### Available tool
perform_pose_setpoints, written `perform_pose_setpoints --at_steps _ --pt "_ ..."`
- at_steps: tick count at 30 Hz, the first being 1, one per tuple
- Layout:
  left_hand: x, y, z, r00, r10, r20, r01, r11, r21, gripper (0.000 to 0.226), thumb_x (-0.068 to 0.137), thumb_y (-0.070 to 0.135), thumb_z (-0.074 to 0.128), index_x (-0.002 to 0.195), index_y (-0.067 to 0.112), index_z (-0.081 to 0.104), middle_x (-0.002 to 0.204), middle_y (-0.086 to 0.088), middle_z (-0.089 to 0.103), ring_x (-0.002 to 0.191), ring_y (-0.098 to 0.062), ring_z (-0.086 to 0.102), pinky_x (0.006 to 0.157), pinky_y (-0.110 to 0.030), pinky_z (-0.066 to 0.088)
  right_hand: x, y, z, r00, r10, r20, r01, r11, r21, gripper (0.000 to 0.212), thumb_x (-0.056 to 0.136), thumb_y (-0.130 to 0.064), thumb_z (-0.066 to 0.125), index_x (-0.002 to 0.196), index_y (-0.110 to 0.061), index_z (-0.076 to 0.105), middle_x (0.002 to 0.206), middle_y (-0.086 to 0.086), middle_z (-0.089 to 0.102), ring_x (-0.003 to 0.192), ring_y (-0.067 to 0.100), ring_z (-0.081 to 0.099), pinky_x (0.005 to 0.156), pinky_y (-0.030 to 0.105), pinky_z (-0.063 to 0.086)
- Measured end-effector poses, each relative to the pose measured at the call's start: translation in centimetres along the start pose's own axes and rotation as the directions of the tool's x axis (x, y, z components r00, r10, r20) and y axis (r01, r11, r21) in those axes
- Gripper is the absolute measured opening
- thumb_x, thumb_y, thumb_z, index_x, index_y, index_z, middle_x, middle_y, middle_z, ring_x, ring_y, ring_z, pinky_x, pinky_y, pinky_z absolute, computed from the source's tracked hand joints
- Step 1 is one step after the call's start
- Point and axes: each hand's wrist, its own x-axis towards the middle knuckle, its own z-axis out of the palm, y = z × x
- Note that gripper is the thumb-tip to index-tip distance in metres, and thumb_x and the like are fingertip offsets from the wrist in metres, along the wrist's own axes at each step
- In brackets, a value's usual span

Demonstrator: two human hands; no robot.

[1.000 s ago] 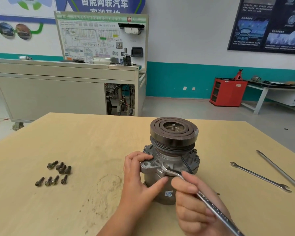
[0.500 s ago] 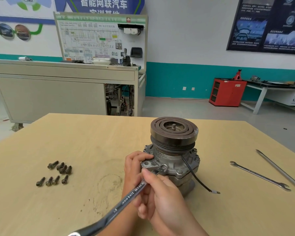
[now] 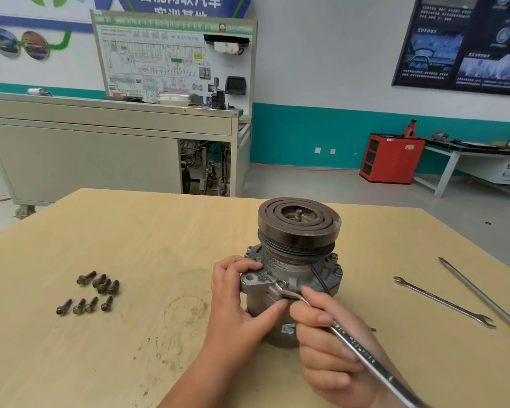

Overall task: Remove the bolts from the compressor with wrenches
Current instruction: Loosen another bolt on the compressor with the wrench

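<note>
Head view, sole camera. We find the compressor (image 3: 298, 260) standing on end, pulley uppermost, near the middle of the worktop (image 3: 130, 245).

The left hand (image 3: 242, 304) grips the compressor's mounting ear (image 3: 252, 279). Its fingers are curled over the top and the thumb lies along the housing just beneath the wrench head. The right hand (image 3: 330, 343) has its fingers wrapped round the shaft of the wrench (image 3: 362, 353), whose head sits at a flange bolt (image 3: 280, 283) beside the ear. We cannot tell how fully it seats on the bolt.

Eight loose bolts (image 3: 92, 293) lie in a group to the left, well apart from the unit. A second wrench (image 3: 442, 301) and a long tool (image 3: 483, 295) lie to the right.

Hazards, in our judgement:
- The left thumb sits close to the wrench head. A slip off the bolt could pinch or strike it.
- A poorly seated wrench could round the bolt's corners under load.
- The compressor is restrained by one hand only, so a hard pull could twist or tip it.
- A black wire (image 3: 321, 281) runs down the housing near the wrench and could snag.

Markings:
- The wrench shaft carries stamped lettering, too blurred to read.
- A blue sticker (image 3: 289, 329) on the housing is partly hidden and illegible.
- The training board (image 3: 171, 48) behind appears to show "HV" above its diagram.
- The banner (image 3: 183, 4) above the board bears Chinese characters, cropped at the frame edge.
</note>
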Motion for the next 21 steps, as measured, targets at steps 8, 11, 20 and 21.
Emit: perform_pose_setpoints --at_steps 8,11,20,21 --pt "0.1 1.3 -0.3 0.998 -0.043 0.045 0.045 0.998 -0.037 0.049 0.061 0.049 0.063 0.106 0.029 0.053 0.113 0.002 0.043 0.112 0.005 0.041 0.091 -0.006 0.032 1.5 3.6 2.5 0.923 -0.325 -0.205 0.219 0.883 -0.415 0.036 0.069 -0.039 0.052 0.056 -0.010 0.070 0.040 0.008 0.052 0.027 0.012 0.048 0.030 0.017 0.039" --pt "0.2 1.8 -0.4 0.996 -0.076 0.042 0.079 0.995 -0.058 0.043 0.064 0.050 0.053 0.102 0.029 0.053 0.111 0.003 0.042 0.111 0.007 0.040 0.095 -0.009 0.031 2.6 3.7 3.1 0.902 -0.363 -0.232 0.221 0.853 -0.473 0.034 0.067 -0.042 0.056 0.049 -0.013 0.062 0.039 0.004 0.047 0.026 0.010 0.041 0.031 0.017 0.035" --pt "0.2 2.7 -0.8 0.992 -0.091 0.087 0.098 0.992 -0.080 0.065 0.043 0.048 0.043 0.102 0.023 0.052 0.114 -0.011 0.043 0.117 -0.016 0.042 0.101 -0.021 0.032 3.7 4.2 3.3 0.835 -0.436 -0.335 0.274 0.858 -0.434 0.032 0.064 -0.040 0.058 0.045 -0.014 0.058 0.036 0.001 0.034 0.025 0.006 0.029 0.030 0.010 0.028" --pt "0.1 2.7 -0.8 0.991 -0.099 0.094 0.107 0.991 -0.078 0.062 0.047 0.050 0.046 0.103 0.024 0.052 0.115 -0.008 0.042 0.118 -0.012 0.041 0.100 -0.016 0.031 3.7 4.3 3.3 0.825 -0.451 -0.341 0.282 0.851 -0.442 0.033 0.064 -0.039 0.058 0.044 -0.014 0.058 0.036 0.002 0.033 0.024 0.006 0.028 0.030 0.010 0.028"
